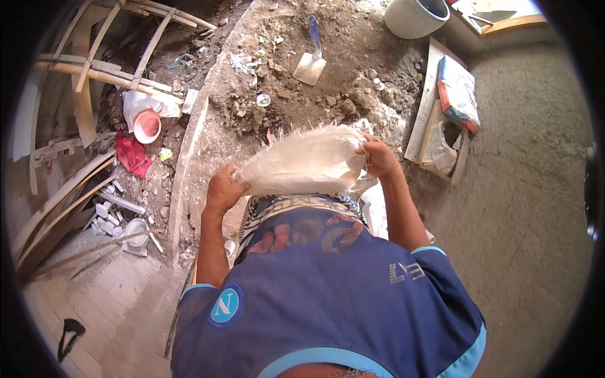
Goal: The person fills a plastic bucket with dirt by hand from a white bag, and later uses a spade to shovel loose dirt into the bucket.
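Observation:
Stretched between my two hands is a whitish sack (296, 157) that looks woven, with a frayed, stringy upper edge. My left hand (226, 189) is closed on its left end. At the other end, my right hand (380, 157) grips the sack's right corner, higher than the left. The sack's mouth gapes a little toward the right, and whatever it may contain is hidden. It hangs just in front of my body, over rubble-strewn ground (271, 101).
Ahead lies a blue-handled trowel (310, 64) on the dirt, with a grey bucket (416, 16) beyond. To the right, a printed bag (458, 91) rests on boards. A wooden ladder-like frame (120, 72), a pink-and-white container (147, 126) and red cloth (131, 155) are at the left.

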Tool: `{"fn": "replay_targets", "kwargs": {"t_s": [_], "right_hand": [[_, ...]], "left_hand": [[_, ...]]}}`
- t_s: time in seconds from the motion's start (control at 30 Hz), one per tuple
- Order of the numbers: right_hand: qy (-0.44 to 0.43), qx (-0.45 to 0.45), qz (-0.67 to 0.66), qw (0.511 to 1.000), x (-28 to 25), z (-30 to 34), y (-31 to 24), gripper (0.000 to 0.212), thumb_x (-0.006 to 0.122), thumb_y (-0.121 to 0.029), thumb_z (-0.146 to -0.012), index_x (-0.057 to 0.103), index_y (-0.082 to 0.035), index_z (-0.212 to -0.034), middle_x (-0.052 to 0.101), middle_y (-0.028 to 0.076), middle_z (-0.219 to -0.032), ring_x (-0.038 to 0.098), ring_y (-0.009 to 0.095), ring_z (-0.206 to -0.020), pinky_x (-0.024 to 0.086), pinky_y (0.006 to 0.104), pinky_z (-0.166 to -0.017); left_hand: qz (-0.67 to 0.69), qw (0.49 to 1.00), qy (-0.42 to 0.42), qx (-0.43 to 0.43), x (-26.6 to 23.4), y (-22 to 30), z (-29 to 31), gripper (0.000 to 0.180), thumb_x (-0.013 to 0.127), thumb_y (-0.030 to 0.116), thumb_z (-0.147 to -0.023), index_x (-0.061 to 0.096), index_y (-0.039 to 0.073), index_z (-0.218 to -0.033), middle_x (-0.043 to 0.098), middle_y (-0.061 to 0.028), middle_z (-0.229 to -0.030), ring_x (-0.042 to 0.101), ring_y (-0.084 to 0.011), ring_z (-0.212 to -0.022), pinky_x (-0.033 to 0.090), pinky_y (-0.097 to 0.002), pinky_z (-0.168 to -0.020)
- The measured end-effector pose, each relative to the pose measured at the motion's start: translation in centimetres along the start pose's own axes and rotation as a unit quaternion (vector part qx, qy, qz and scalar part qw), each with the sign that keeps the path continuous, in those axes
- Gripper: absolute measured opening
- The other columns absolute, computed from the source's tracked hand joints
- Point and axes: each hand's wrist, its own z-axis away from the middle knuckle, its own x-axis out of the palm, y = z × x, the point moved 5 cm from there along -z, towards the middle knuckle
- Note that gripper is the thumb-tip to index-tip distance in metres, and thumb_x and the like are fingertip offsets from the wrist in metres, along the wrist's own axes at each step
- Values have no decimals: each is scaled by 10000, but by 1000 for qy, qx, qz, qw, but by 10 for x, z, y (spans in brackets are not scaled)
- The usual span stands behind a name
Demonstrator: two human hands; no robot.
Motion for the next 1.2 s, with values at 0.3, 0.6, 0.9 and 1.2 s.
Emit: {"fn": "replay_targets", "kwargs": {"t_s": [0.3, 0.6, 0.9, 1.2], "right_hand": [[50, -27, -66, 996, -51, 7, 21, 748, 610, -241, -753, 360, 25, -1406, 464, 151, -1361, 492, 240, -1186, 377, 366, -1012], [19, 78, 450, 890, -22, -15, 24, 579, 754, -352, -758, 590, 5, -1183, 632, 172, -1131, 592, 275, -1047, 438, 363, -910], [-29, 91, 145, 985, -110, 23, -11, 437, 692, -388, -834, 682, 39, -928, 675, 59, -824, 591, 119, -708, 465, 266, -641], [43, 51, 316, 946, -99, -144, -84, 583, 757, -436, -726, 652, 62, -1011, 672, 143, -841, 649, 227, -700, 545, 318, -659]], "left_hand": [[639, 721, -211, -167, 32, -34, -43, 324, 723, 148, -819, 636, -41, -1067, 686, -112, -997, 650, -205, -919, 509, -330, -834], [736, 643, -58, -203, 74, -8, -76, 422, 446, 220, -968, 451, -33, -1306, 586, -204, -1192, 620, -291, -1040, 521, -421, -918], [477, 860, -178, -28, 26, 65, -80, 606, 772, 195, -698, 516, 41, -1226, 627, -106, -1044, 627, -191, -940, 509, -328, -847], [99, 992, -71, -37, 42, -11, -205, 143, 628, 121, -824, 670, 41, -935, 653, -38, -772, 579, -115, -693, 477, -292, -631]]}}
